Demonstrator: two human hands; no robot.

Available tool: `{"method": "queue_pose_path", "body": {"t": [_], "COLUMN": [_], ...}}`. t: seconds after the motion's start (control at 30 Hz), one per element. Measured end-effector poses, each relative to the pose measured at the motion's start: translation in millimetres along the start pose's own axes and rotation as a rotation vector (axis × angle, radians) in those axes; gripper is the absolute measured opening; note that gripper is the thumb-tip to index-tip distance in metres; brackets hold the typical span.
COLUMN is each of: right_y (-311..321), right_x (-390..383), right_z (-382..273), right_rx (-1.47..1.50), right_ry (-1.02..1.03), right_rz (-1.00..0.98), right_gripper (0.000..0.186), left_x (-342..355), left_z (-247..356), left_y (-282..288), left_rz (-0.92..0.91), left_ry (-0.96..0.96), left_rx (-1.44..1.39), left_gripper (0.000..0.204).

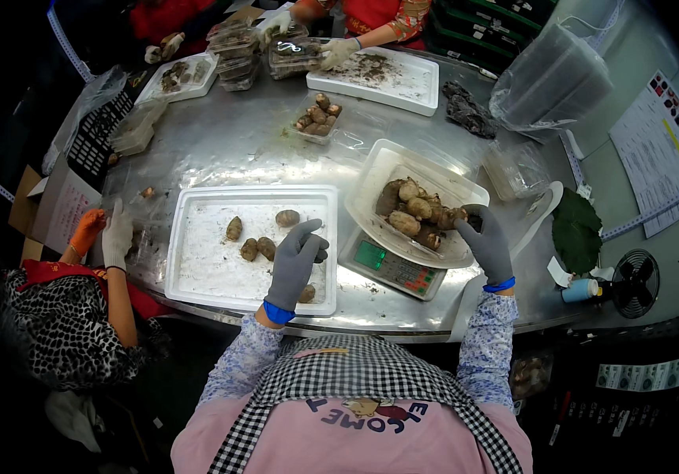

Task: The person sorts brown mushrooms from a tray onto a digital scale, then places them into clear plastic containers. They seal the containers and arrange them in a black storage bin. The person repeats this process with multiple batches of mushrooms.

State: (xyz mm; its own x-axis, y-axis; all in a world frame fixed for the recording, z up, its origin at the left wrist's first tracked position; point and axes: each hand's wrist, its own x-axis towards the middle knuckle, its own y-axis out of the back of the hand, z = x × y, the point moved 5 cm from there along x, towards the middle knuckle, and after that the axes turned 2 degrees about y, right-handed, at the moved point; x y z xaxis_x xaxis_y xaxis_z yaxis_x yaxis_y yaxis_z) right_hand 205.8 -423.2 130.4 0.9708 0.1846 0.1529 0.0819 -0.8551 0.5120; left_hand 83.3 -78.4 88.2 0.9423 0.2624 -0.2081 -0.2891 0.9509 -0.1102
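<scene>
Two grey gloves with blue cuffs cover my hands. My left hand (294, 267) hovers over the right side of a white foam tray (201, 272), fingers a little bent and apart, nothing visible in them. Several small brown taros (249, 250) lie spread in that tray, one partly behind my wrist. To the right, a white plastic basin (375, 170) holds a heap of taros (418, 207) and rests tilted on a digital scale (391, 268) with a lit green display. At the basin's right rim, my right hand (488, 246) has its thumb and fingers around a taro (456, 215).
Across the table a person in gloves handles stacked clear boxes (233, 51) beside a soiled white tray (387, 75). A clear box of taros (320, 118) stands mid-table. At left, another person's gloved hands (114, 237) reach in. A small fan (635, 280) stands far right.
</scene>
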Motion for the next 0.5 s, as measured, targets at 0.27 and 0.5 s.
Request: {"method": "queue_pose_path", "body": {"t": [0.27,0.5], "right_y": [4.6,3.1], "right_x": [-11.2,-16.8], "right_z": [27.7,18.0], "right_rx": [0.333,0.404], "right_ry": [-0.208,-0.133], "right_rz": [-0.115,-0.093], "right_gripper": [0.033,0.038], "left_x": [7.2,7.7], "left_z": [-4.3,-0.7], "left_y": [-31.4,-33.3], "left_rz": [-0.165,-0.172], "left_ry": [-0.014,-0.013], "left_rx": [-0.002,0.000], "left_gripper": [0.035,0.035]}}
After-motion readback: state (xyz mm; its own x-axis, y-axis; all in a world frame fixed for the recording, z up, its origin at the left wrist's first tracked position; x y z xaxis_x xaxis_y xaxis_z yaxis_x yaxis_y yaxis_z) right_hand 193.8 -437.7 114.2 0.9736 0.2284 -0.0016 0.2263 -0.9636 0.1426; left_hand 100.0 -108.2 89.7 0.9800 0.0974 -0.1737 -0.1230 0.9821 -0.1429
